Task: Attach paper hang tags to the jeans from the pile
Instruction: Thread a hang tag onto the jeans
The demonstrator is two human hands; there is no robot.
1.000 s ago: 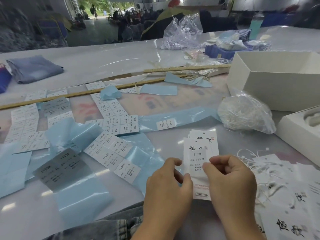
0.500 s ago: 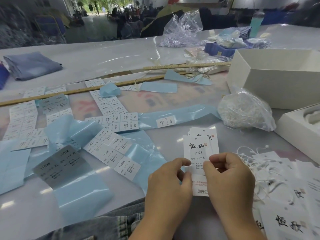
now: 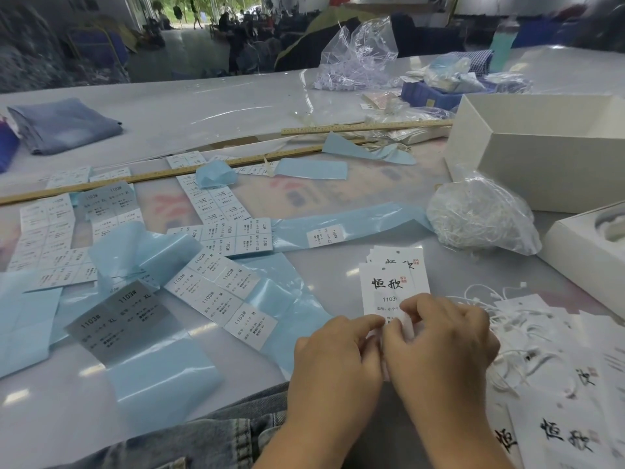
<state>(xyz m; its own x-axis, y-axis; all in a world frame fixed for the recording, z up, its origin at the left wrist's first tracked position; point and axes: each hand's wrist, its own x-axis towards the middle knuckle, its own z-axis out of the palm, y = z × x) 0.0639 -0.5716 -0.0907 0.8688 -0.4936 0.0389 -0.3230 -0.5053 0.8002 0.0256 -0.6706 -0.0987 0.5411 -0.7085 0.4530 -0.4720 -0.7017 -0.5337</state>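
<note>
Hang tags (image 3: 389, 282), white paper printed with black brush characters and "1103", lie as a small fanned stack on the table (image 3: 236, 106) directly before me. My left hand (image 3: 334, 360) and right hand (image 3: 443, 336) meet over the lower half of the top tag, fingertips of both closed in a pinch on a small white sticker at its face. Jeans (image 3: 209, 438), blue denim, lie at the near table edge below my left forearm. Sticker sheets (image 3: 220, 292) on pale blue backing, marked with sizes M and XL, spread across the table to the left. A clear bag of white strings (image 3: 480, 218) sits beyond the tags, just beside an open white box (image 3: 541, 157). Loose strung tags (image 3: 548, 434) lie to the right. Folded denim (image 3: 64, 125) rests far left.
</note>
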